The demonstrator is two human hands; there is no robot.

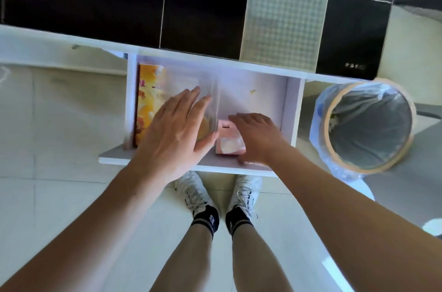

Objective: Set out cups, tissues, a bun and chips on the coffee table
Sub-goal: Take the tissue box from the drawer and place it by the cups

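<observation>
I am standing over the open white drawer (295, 110) of the coffee table, and both my hands are reaching down into it. My left hand (175, 129) is hovering with the fingers straight and spread, holding nothing, over a clear plastic bag (208, 91) that is lying in the left half of the drawer. I think the bun is inside it, but the bag is blurred and I cannot be sure. Further left, the orange chips box (146, 100) is standing on its edge against the drawer wall. My right hand (257, 136) is resting on the pink tissue pack (228, 143), which is lying at the near side of the drawer, just right of the bag. The fingers are bending over its right edge, but I cannot tell if they are already pinching it.

The tissue pack is looking soft and light, so I am planning to take it by its two long sides. The bag is looking thin and slippery, and a bun squashes easily, so I would lift it from below. A lined bin (368, 124) is standing to the right.
</observation>
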